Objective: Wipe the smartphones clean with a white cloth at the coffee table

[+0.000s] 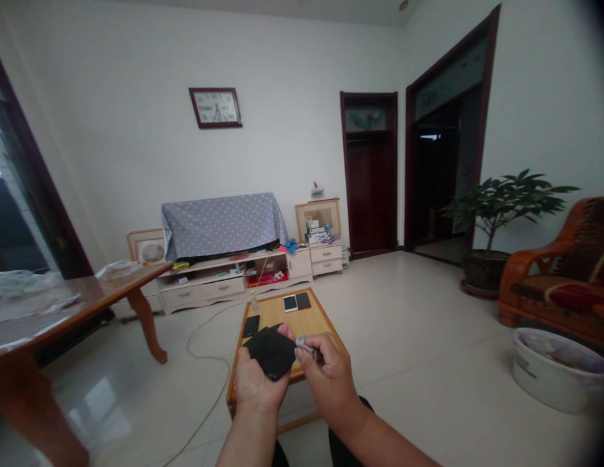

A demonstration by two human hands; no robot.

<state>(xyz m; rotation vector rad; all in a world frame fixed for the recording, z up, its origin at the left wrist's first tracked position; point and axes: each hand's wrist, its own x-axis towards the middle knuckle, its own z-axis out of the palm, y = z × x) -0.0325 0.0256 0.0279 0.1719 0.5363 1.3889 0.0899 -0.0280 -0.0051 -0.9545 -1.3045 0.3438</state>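
My left hand is wrapped round a flat black phone-like device, tilted above a small wooden table; its exact kind is not clear. Close to the device's right edge, my right hand pinches a crumpled light grey cloth. On the small table beyond my hands lie a white-framed phone and, touching or nearly touching it, a dark phone. Another black phone rests near the left edge. A small clear bottle stands by the far left corner.
A larger wooden table with plastic-covered things stands at the left. A pale cable runs across the floor. Ahead is a white TV cabinet. At the right are a white tub, a potted plant and a wooden armchair.
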